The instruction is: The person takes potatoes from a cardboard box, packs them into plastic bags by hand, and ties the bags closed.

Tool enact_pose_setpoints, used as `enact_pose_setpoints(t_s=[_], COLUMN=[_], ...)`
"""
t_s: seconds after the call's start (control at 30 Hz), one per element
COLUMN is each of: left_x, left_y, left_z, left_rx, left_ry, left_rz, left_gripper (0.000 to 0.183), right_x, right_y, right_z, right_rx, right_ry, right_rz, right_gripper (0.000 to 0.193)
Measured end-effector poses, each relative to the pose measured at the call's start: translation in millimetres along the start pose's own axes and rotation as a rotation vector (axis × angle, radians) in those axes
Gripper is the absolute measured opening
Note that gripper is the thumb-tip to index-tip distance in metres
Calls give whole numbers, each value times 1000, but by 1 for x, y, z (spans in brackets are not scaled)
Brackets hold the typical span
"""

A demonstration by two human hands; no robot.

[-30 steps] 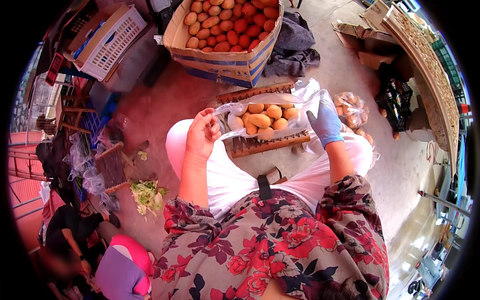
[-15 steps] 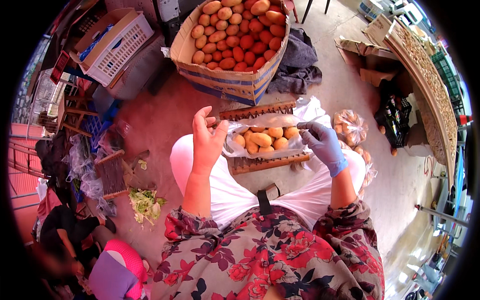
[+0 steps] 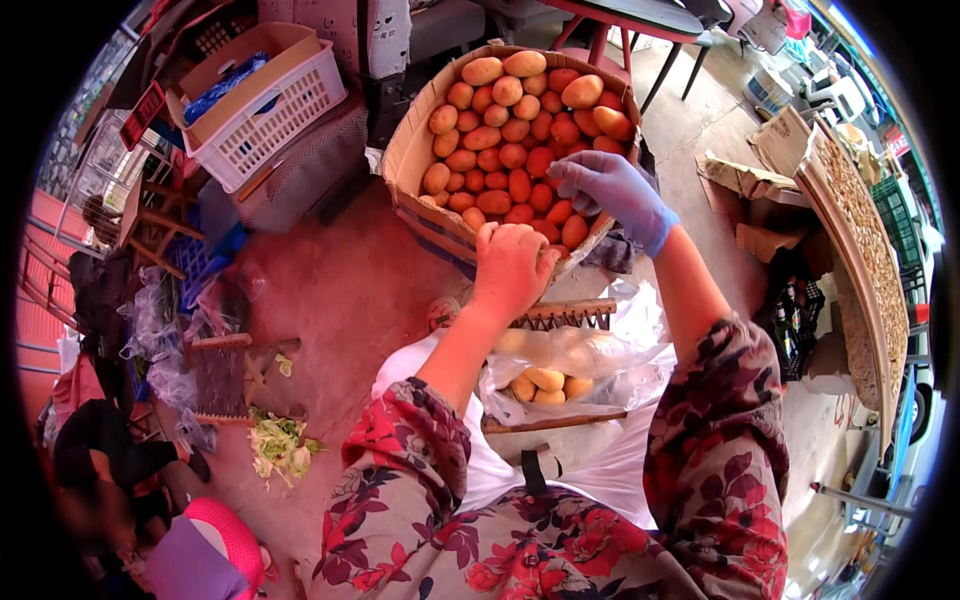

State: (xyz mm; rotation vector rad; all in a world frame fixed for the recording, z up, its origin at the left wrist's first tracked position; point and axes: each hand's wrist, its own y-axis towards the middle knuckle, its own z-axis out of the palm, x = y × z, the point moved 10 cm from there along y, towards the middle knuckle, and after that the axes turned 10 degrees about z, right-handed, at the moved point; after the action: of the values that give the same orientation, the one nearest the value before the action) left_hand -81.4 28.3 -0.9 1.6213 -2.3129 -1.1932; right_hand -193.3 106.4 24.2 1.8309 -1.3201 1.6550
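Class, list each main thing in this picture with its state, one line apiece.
Cardboard box: open-topped, filled with oval produce
Plastic bag: slack, some produce inside
Folding stool: unfolded, under the bag
White crate: upright, loaded
Leafy greens: heaped on the floor
Left hand: bare, at the box's near rim
Right hand: gloved, over the produce, grip unclear

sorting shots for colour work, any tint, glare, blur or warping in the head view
Head view: reddish cast on the floor at left, perhaps tinting the boxed fruit; head view: glare on the floor at lower right; head view: the long table at right bows, a co-worker is partly blurred.
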Motion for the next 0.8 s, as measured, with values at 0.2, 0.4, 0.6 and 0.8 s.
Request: enact_pose_setpoints(t_s=[0.2,0.4,0.6,0.8], left_x=[1,20,13,20], left_y=[7,0,-1,-3], left_z=[2,5,19,10], left_rx=[75,185,311,272], left_ry=[13,-41,19,-133], left_rz=[-7,-22,-2,-14], left_gripper=[18,18,17,29], right_x=[-52,-92,-94,-76], right_y=[168,215,212,182], right_z=[6,26,22,85], right_rx=[-139,-412,-541,136], right_ry=[-540,-781,-828,-841], right_rz=[246,574,560,289], right_gripper=[52,93,89,42])
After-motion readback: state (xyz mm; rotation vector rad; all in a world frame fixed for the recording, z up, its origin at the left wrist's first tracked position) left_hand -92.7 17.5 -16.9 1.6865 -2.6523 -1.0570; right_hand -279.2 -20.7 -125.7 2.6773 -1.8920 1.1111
